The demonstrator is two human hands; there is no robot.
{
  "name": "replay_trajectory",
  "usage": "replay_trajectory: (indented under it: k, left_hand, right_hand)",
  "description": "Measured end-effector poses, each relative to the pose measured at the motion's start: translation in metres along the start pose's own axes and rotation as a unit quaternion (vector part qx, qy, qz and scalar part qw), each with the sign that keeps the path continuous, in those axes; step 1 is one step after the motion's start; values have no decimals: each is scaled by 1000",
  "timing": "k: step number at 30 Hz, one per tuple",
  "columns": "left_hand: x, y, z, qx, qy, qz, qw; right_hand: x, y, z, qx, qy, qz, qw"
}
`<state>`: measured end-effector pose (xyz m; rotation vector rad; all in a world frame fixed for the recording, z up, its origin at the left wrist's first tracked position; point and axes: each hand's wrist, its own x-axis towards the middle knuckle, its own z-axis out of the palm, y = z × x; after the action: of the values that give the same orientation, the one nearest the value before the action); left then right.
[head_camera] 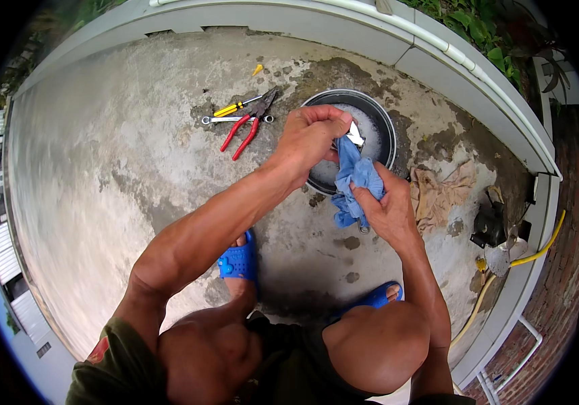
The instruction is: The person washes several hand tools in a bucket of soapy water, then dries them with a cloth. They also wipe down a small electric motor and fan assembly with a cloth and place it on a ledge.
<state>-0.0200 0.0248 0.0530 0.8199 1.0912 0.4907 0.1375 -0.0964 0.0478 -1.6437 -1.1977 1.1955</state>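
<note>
Over a round dark basin [386,121] of sudsy water, my left hand [315,131] grips a small shiny metal part [355,134] between thumb and fingers. My right hand [390,202] is closed on a crumpled blue cloth [358,177], whose upper end touches the metal part. A metal loop or ring end [364,229] shows below the cloth; what it belongs to is hidden. Left of the basin, red-handled pliers [253,123] lie across a ring-ended wrench [226,119], beside a yellow-handled screwdriver [234,107].
A wet tan cloth [441,195] lies right of the basin. Farther right are a black device [489,220], a yellow-handled brush [481,266] and a yellow hose [482,298]. A low wall [350,38] with a white pipe [436,43] borders the concrete floor.
</note>
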Motion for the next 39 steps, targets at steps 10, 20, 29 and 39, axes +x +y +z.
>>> replay_trajectory:
  k: [10, 20, 29, 39]
  left_hand:
    - [1, -2, -28, -58, 21, -60, 996]
    - [27, -40, -31, 457, -63, 311, 831]
    - [64, -77, -56, 740, -195, 291, 574]
    - [93, -83, -21, 852, -88, 281, 433]
  right_hand:
    - [18, -13, -3, -34, -49, 48, 997]
    - [30, 29, -3, -101, -10, 69, 992]
    - [-3, 9, -52, 49, 125, 91, 987]
    - [-51, 20, -90, 121, 219, 113, 962]
